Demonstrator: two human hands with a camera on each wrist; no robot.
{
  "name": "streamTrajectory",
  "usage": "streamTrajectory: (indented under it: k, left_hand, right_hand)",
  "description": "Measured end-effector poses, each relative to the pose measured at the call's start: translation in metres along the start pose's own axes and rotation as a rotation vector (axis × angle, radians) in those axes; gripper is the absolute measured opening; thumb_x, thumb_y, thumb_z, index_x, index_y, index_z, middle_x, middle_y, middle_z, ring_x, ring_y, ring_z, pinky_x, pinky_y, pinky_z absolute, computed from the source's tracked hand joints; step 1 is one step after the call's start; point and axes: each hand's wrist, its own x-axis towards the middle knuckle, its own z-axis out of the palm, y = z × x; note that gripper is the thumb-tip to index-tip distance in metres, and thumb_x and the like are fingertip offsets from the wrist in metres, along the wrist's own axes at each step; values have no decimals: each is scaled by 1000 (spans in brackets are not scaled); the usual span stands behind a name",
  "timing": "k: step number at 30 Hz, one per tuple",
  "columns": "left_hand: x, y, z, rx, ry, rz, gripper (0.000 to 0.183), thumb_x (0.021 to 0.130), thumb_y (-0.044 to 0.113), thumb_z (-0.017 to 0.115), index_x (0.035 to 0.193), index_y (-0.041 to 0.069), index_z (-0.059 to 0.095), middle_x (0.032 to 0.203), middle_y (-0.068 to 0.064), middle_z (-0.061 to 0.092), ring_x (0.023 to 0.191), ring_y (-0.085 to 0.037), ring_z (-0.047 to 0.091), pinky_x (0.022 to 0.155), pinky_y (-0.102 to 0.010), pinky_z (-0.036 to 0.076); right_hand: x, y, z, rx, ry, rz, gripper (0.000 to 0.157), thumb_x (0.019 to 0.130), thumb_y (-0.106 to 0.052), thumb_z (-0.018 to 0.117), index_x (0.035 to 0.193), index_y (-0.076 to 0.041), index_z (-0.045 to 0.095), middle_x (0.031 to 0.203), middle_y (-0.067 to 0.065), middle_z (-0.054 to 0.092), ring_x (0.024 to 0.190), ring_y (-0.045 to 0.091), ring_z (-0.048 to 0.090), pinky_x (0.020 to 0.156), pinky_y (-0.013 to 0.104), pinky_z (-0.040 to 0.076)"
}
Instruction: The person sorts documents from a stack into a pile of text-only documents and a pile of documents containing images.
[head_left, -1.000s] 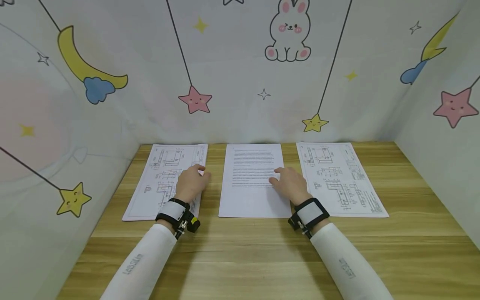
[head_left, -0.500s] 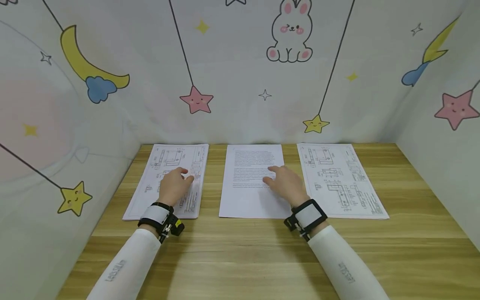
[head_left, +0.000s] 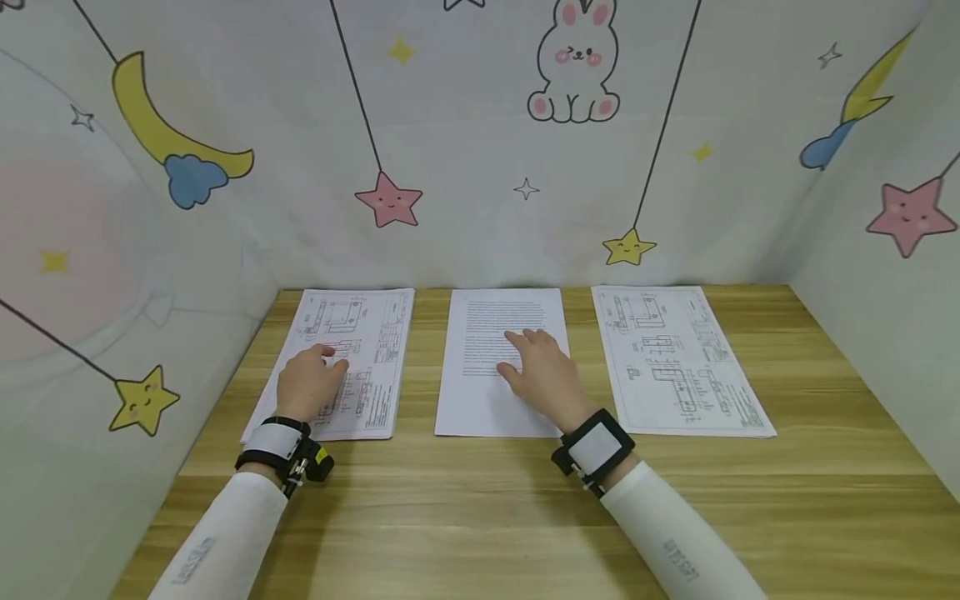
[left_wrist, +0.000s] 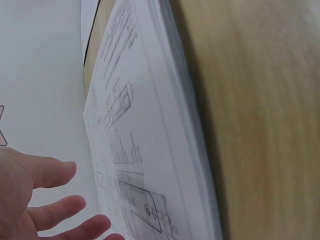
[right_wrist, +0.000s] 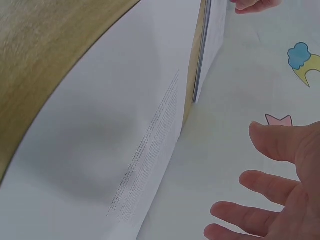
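My left hand (head_left: 307, 383) hovers over a stack of printed technical drawings (head_left: 375, 383) on the left, fingers loosely bent and holding nothing. In the left wrist view its fingers (left_wrist: 60, 212) stand apart from the stack (left_wrist: 165, 140), whose edge shows many layered sheets. My right hand (head_left: 543, 375) is over the middle paper (head_left: 480, 408), a page of typed lines with a blank lower part. In the right wrist view the fingers (right_wrist: 245, 217) are spread, off the typed page (right_wrist: 100, 130), and a shadow falls on it.
Another drawing sheet (head_left: 690, 367) lies to the right of the typed page. All the papers rest on a wood-grain table (head_left: 480, 517). A white cloth backdrop (head_left: 465, 125) with cartoon prints closes off the back and both sides.
My left hand has drawn left and toward me across the drawing stack. My right hand has shifted left, further over the typed page, its fingers spreading. The papers lie as before.
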Motion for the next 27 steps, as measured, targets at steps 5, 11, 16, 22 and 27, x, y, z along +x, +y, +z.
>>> streamTrajectory:
  k: [5, 11, 16, 22, 27]
  left_hand:
    - [-1, -9, -3, 12, 9, 0, 45, 89, 24, 52, 118, -10, 56, 102, -33, 64, 80, -39, 62, 56, -42, 47]
    - [2, -24, -3, 54, -22, -32, 46, 91, 25, 50, 120, -11, 53, 112, -36, 59, 92, -46, 58, 65, -50, 47]
    - [3, -37, -3, 75, -63, -64, 54, 91, 29, 50, 124, -14, 49, 117, -40, 55, 99, -51, 55, 75, -56, 47]
    - [3, -45, -4, 66, -88, -85, 65, 89, 32, 53, 129, -17, 41, 122, -43, 48, 105, -53, 51, 83, -60, 45]
    - [3, -46, -3, 66, -100, -97, 68, 88, 34, 54, 130, -17, 39, 124, -43, 46, 106, -54, 49, 84, -60, 44]
  right_hand:
    - [-1, -3, 5, -63, 11, -34, 57, 86, -38, 62, 135, -10, 50, 139, 25, 47, 131, 44, 38, 99, 60, 39]
    - [-2, -11, 9, -91, -1, -79, 62, 85, -41, 62, 137, -11, 48, 141, 25, 44, 132, 44, 35, 102, 61, 36]
    - [-4, -16, 13, -105, -18, -91, 64, 85, -44, 61, 139, -13, 46, 143, 23, 43, 133, 43, 35, 102, 61, 35]
    - [-5, -20, 16, -106, -20, -102, 63, 85, -45, 60, 139, -14, 45, 143, 23, 43, 133, 42, 34, 102, 61, 35]
    - [-5, -22, 17, -111, -9, -111, 62, 85, -43, 61, 138, -15, 46, 142, 24, 43, 133, 43, 35, 102, 61, 35]
